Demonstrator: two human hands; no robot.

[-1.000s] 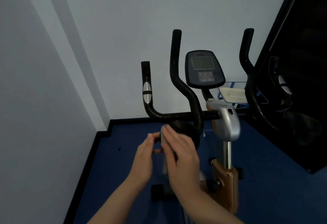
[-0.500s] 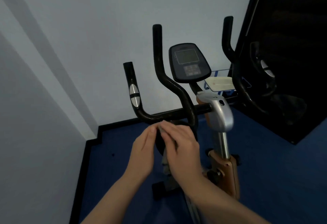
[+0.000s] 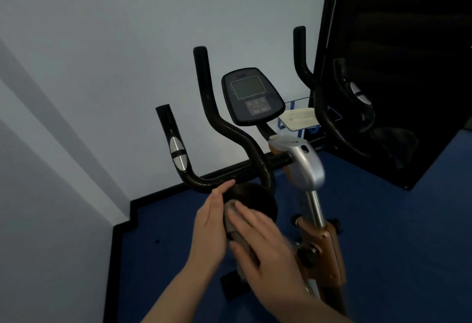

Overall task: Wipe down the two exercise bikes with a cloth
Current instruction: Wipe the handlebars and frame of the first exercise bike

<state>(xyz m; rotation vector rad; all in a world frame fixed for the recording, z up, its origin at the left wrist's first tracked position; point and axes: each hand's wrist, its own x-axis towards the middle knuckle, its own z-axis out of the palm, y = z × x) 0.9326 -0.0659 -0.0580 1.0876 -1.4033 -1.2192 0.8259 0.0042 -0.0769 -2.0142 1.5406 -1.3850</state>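
Right hand (image 3: 265, 243) is pressing a grey cloth (image 3: 236, 230) with flat fingers against the exercise bike (image 3: 258, 202) elbow pad; left hand (image 3: 212, 225), fingers straight, is steadying the pad's edge.

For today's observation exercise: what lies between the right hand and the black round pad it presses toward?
In the head view, a grey cloth lies under the right hand, against the black round pad.

Light: dim, bluish, soft and even.
Shadows: broad diagonal bands cross the wall (image 3: 51, 123) at left.
Dark zone: black panel (image 3: 398, 54) at right swallows detail.
Blur: right hand (image 3: 265, 243) smeared by motion.
Distortion: wide-angle bending toward edges.
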